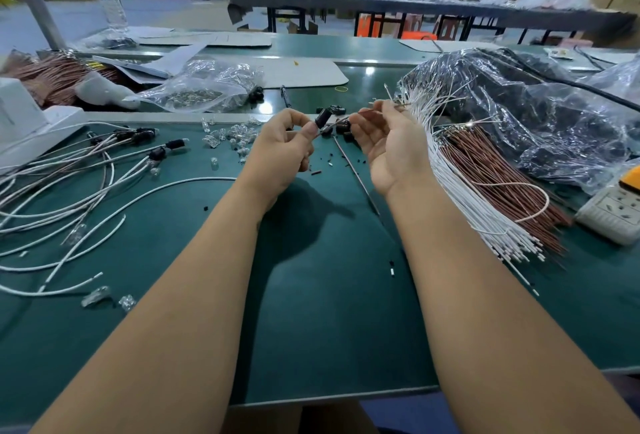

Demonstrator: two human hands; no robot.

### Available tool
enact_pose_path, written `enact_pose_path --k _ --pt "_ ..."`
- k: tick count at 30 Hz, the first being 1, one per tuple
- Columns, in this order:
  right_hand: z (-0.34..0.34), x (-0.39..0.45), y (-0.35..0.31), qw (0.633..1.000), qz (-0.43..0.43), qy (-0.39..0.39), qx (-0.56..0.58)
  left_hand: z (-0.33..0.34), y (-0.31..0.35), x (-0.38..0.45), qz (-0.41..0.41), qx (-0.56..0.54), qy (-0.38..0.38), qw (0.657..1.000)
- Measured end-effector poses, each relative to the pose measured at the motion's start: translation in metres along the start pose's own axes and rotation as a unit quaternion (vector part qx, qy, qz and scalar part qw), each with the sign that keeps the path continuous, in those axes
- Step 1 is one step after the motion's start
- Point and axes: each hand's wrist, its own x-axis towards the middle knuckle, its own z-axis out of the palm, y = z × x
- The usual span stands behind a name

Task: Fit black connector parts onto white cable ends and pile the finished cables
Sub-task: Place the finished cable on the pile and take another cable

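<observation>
Connector: black connector part (323, 117) held above the green surface (311, 295), a thin cable end entering it.
Left grip: left hand (282, 153) pinches the connector.
Right grip: right hand (388, 146) pinches the cable.
Finished pile: cables (69, 170) lying left.
Stock: white cable bundle (460, 191) right.

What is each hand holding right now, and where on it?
Left hand pinches the black connector part at its lower end. Right hand pinches a thin cable near its upper end, at the connector.
</observation>
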Motion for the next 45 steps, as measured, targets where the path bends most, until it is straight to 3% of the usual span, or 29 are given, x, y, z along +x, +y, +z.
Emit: enact_pose_path --k 6,12,14,18,24,45 --pt "0.008 -0.009 0.021 0.959 0.083 -0.109 -0.248 0.001 0.001 0.000 0.021 -0.001 -0.005 1.000" --pt "0.004 -0.002 0.018 0.982 0.029 -0.022 -0.188 0.001 0.002 -0.002 -0.003 0.035 0.002 0.999" --pt "0.003 -0.002 0.017 0.985 0.047 -0.033 -0.164 0.001 0.003 -0.003 -0.002 0.042 0.004 0.999" --pt "0.006 -0.007 0.021 0.963 0.070 -0.098 -0.241 0.000 0.003 -0.004 0.001 0.042 0.014 0.999" --pt "0.002 0.001 0.013 0.969 -0.050 0.005 -0.240 -0.010 -0.002 -0.002 0.006 0.108 0.042 0.993" --pt "-0.001 0.004 0.017 0.946 -0.117 0.000 -0.302 -0.012 -0.001 -0.006 0.009 0.124 0.025 0.992"
